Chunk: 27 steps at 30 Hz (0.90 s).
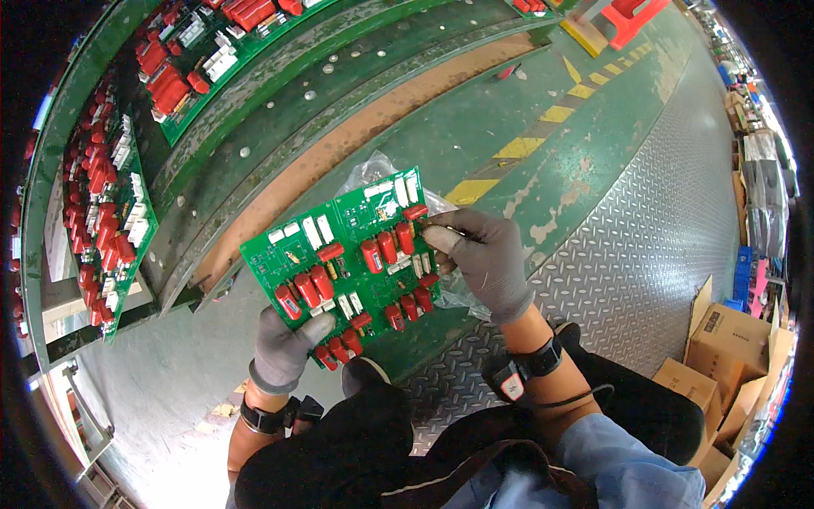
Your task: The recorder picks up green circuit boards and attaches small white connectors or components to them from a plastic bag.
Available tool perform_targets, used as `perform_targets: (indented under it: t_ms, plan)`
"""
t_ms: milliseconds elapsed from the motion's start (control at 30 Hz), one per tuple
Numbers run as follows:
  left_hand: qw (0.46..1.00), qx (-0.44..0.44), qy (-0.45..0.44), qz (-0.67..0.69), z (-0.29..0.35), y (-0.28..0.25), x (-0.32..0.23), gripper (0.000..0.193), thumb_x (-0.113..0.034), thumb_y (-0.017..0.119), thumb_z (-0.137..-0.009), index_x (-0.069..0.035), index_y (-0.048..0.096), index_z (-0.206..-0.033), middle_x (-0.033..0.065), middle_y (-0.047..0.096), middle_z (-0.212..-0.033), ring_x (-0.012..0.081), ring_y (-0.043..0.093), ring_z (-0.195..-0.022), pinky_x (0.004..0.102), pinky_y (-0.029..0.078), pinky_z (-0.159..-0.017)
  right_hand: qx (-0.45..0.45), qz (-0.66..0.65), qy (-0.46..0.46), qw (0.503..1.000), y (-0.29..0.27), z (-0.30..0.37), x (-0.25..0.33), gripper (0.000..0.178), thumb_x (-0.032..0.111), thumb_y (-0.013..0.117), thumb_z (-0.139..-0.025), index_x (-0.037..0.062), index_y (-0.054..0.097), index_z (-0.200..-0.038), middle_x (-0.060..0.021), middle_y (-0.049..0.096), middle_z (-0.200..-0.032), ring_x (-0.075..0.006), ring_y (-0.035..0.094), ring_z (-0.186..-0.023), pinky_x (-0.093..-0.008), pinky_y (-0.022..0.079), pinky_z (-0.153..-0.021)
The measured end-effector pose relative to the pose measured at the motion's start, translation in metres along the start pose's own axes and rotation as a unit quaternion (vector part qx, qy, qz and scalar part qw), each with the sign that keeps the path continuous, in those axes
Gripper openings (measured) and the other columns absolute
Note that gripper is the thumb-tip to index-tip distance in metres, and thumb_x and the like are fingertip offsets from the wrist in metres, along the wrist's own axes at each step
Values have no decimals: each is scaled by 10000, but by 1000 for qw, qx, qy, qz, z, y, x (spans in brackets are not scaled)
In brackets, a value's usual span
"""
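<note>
Between my two gloved hands I hold a green circuit board (339, 222), tilted and facing up. Red capacitors stand on it in several groups, with white rectangular parts beside them. My left hand (287, 346) grips its lower left edge, the thumb lying on the face next to a red capacitor. At the right edge my right hand (485, 259) is closed with thumb and fingers on the rim. The fingers under the board are hidden. Behind the board shows a clear plastic bag (377, 168); whether a hand touches it I cannot tell.
A green metal rack (254, 110) at left and top carries more boards, one (182, 76) at the top and a row (110, 220) at far left. Cardboard boxes (725, 343) stand at right. Yellow-striped tape (519, 148) and tread plate (627, 237) cover the floor.
</note>
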<state>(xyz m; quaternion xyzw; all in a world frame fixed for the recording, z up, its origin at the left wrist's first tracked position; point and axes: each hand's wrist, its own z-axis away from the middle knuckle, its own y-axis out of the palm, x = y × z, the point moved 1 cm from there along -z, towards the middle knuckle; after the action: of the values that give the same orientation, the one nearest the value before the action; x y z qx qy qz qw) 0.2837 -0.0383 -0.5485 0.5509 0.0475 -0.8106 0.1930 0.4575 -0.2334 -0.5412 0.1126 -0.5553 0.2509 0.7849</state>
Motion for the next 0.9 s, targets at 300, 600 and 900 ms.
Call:
perform_targets:
  t_ms: [300, 600, 900]
  plan:
    - [993, 23, 43, -104, 4, 5, -12, 183, -65, 614, -817, 11, 596, -982, 47, 625, -813, 106, 584, -696, 260, 477, -612, -75, 146, -167, 972, 4, 1, -2, 163, 144, 697, -751, 7, 674, -836, -152, 631, -741, -251, 614, -637, -308, 467, -579]
    - [990, 32, 67, -120, 7, 2, -7, 158, -14, 649, -779, -3, 612, -931, 57, 632, -855, 137, 602, -735, 282, 488, -645, -80, 193, -214, 954, 5, 1, -9, 123, 116, 695, -727, 18, 665, -795, -142, 626, -745, -286, 608, -628, -337, 468, -563]
    - [987, 48, 39, -147, 13, 6, -13, 187, -3, 625, -780, 0, 603, -965, 74, 643, -902, 170, 615, -792, 296, 486, -688, 95, 211, -114, 966, -17, -15, 0, 206, 208, 697, -724, 11, 660, -774, -144, 592, -621, -221, 574, -552, -331, 452, -553]
